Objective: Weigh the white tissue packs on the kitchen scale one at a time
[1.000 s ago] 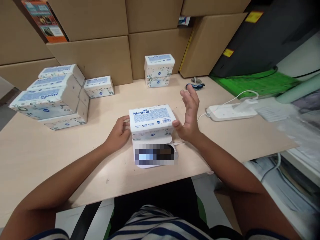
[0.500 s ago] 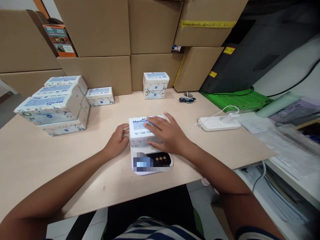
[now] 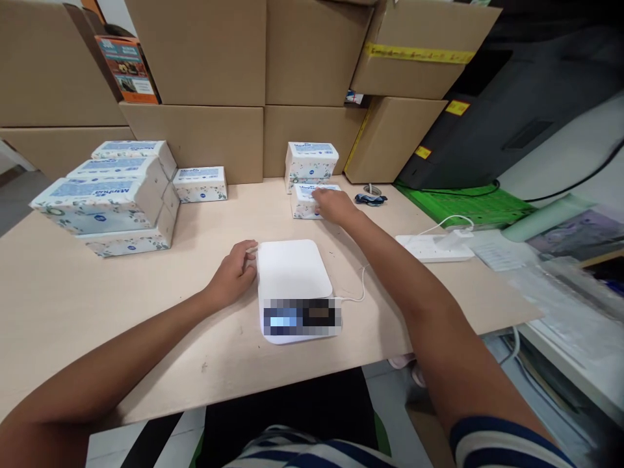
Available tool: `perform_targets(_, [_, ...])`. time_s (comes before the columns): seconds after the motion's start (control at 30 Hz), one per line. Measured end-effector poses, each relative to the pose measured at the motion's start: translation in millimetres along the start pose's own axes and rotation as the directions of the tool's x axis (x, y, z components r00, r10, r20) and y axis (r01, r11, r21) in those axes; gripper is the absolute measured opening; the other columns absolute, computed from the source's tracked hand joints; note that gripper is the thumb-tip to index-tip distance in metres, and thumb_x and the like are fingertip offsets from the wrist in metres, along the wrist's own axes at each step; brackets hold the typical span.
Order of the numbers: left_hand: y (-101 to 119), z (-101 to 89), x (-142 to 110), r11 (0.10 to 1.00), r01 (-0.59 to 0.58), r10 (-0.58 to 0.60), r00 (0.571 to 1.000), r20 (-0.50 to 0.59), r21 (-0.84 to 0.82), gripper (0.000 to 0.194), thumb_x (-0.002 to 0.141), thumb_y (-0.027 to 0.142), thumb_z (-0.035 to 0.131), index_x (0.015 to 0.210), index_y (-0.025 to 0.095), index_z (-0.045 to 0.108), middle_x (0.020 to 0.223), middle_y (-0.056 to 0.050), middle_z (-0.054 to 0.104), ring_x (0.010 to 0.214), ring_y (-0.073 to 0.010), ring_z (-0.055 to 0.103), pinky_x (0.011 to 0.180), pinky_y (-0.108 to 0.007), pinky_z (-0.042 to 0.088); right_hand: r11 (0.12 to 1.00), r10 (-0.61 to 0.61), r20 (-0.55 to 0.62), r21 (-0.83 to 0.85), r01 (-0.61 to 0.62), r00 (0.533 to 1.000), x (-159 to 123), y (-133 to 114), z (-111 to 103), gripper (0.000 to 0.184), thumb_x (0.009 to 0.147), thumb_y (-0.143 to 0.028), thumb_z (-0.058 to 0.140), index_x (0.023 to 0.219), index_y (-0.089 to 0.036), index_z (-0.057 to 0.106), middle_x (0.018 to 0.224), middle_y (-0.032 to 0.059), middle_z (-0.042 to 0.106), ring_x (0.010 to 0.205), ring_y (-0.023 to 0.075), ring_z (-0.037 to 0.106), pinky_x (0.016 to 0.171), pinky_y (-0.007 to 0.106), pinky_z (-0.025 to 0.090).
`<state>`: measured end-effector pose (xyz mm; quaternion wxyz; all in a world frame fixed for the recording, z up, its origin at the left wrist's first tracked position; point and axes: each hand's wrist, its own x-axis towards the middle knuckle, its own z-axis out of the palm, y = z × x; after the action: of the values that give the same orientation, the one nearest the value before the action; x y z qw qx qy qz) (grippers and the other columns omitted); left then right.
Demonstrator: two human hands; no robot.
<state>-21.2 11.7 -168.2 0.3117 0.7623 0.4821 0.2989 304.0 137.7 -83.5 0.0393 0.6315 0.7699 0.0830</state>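
Observation:
A white tissue pack point(image 3: 303, 209) with blue print is gripped at its right end by my right hand point(image 3: 336, 207), whose fingers are closed over it. It is just in front of a two-high stack of tissue packs point(image 3: 312, 162) at the back of the table. Nearer to me lies a white digital scale point(image 3: 293, 270) with nothing on its plate; its display is blurred out. My left hand point(image 3: 236, 276) rests on the table at the scale's left edge, loosely bent, thumb apart from the fingers, holding nothing.
Several tissue packs point(image 3: 100, 208) are piled at the left, with a single pack point(image 3: 201, 185) beside them. A white power strip point(image 3: 431, 248) and a dark blue item point(image 3: 371, 199) lie to the right. Cardboard boxes point(image 3: 195, 140) line the back of the wooden table point(image 3: 214, 351).
My right hand has carried the tissue pack off the scale, away from me to the front of the back stack. My left hand has stayed beside the scale. The view has shifted slightly.

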Motion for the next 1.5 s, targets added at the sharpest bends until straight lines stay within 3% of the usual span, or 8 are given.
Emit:
perform_targets(0.17, [-1.6, 0.4, 0.1, 1.000, -0.016, 0.016, 1.000, -0.002, 0.000, 0.054, 0.107, 0.037, 0.048, 0.159, 0.021, 0.045, 0.145, -0.018, 0.065, 0.140, -0.0342, 0.067, 0.120, -0.061, 0.058, 1.000, 0.030, -0.042, 0.001, -0.030, 0.999, 29.3, -5.1, 10.3, 0.051, 0.108, -0.041, 0.077, 0.153, -0.019, 0.067, 0.159, 0.0142, 0.067, 0.140, 0.0298, 0.071, 0.117, 0.056, 0.064])
perform_targets(0.3, [-4.2, 1.5, 1.0, 0.999, -0.034, 0.034, 0.999, 0.002, -0.018, 0.053, 0.107, 0.037, 0.050, 0.158, 0.022, 0.045, 0.147, -0.018, 0.065, 0.138, -0.0343, 0.068, 0.118, -0.062, 0.058, 0.999, 0.040, -0.058, 0.017, -0.039, 0.997, 39.0, -3.8, 17.2, 0.055, 0.108, -0.046, 0.075, 0.155, -0.018, 0.065, 0.159, 0.0158, 0.067, 0.140, 0.0307, 0.071, 0.118, 0.056, 0.063])
perform_targets(0.47, [-5.7, 1.3, 0.3, 0.998, -0.061, 0.061, 0.998, 0.005, -0.032, 0.053, 0.107, 0.036, 0.051, 0.158, 0.023, 0.044, 0.156, -0.019, 0.062, 0.139, -0.0336, 0.068, 0.119, -0.061, 0.057, 0.999, 0.049, -0.049, 0.027, -0.047, 0.998, 48.0, -1.9, 20.6, 0.062, 0.105, -0.043, 0.077, 0.156, -0.009, 0.063, 0.162, 0.0286, 0.064, 0.144, 0.0376, 0.069, 0.117, 0.052, 0.061])
perform_targets(0.63, [-2.5, 1.8, 0.4, 0.998, -0.063, 0.063, 0.998, -0.009, -0.009, 0.052, 0.106, 0.032, 0.051, 0.156, 0.022, 0.046, 0.161, -0.019, 0.060, 0.134, -0.0313, 0.070, 0.119, -0.058, 0.058, 0.997, 0.079, -0.016, 0.021, -0.079, 0.997, 56.4, 0.5, 16.1, 0.051, 0.108, -0.045, 0.076, 0.151, -0.019, 0.067, 0.153, 0.0135, 0.070, 0.135, 0.0285, 0.072, 0.114, 0.054, 0.065])
perform_targets(1.03, [8.2, 4.3, -4.3, 0.997, -0.044, 0.045, 0.999, -0.019, 0.064, 0.052, 0.103, 0.024, 0.049, 0.155, 0.019, 0.053, 0.169, -0.017, 0.058, 0.135, -0.0324, 0.073, 0.126, -0.058, 0.056, 0.997, 0.082, 0.009, -0.016, -0.082, 0.997, 62.1, -3.2, 3.7, 0.048, 0.108, -0.047, 0.076, 0.147, -0.020, 0.069, 0.149, 0.0124, 0.072, 0.128, 0.0264, 0.074, 0.109, 0.051, 0.067])
perform_targets(1.23, [7.9, 4.3, -5.3, 0.997, -0.050, 0.051, 0.999, -0.010, 0.061, 0.053, 0.102, 0.020, 0.050, 0.155, 0.018, 0.054, 0.171, -0.018, 0.057, 0.136, -0.0321, 0.074, 0.128, -0.059, 0.054, 0.997, 0.073, 0.034, 0.002, -0.073, 0.997, 71.6, 8.3, 2.5, 0.049, 0.108, -0.047, 0.076, 0.148, -0.020, 0.069, 0.149, 0.0125, 0.071, 0.129, 0.0271, 0.074, 0.109, 0.052, 0.067])
perform_targets(1.5, [8.2, 2.3, -5.3, 0.996, -0.061, 0.062, 0.998, -0.015, 0.064, 0.054, 0.100, 0.021, 0.053, 0.154, 0.019, 0.057, 0.168, -0.017, 0.060, 0.134, -0.0330, 0.074, 0.127, -0.059, 0.057, 0.992, 0.100, 0.005, 0.072, -0.100, 0.995, 73.9, 14.8, 12.7, 0.049, 0.108, -0.047, 0.076, 0.148, -0.020, 0.069, 0.150, 0.0126, 0.071, 0.130, 0.0273, 0.074, 0.110, 0.052, 0.067])
